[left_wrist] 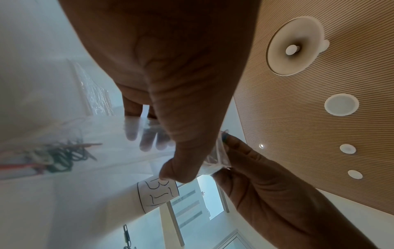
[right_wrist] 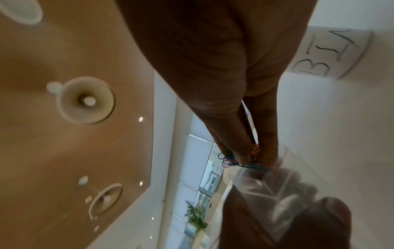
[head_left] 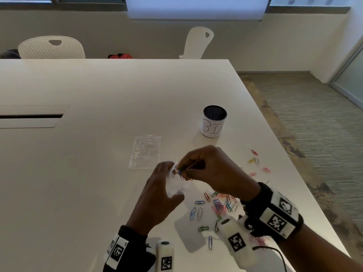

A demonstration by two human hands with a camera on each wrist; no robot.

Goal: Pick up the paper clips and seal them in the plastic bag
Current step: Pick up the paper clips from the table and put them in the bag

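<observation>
A: Head view – a small plastic bag is held above the table by the left hand, fingers curled round it.

B: And the rt hand?

A: A bunch of paper clips is pinched in its fingertips at the bag's mouth. More loose clips are scattered below, nr the right wrist.

B: Anything else?

A: A spare bag is laid flat beyond; a cup marked "BIN" is stood further back.
</observation>
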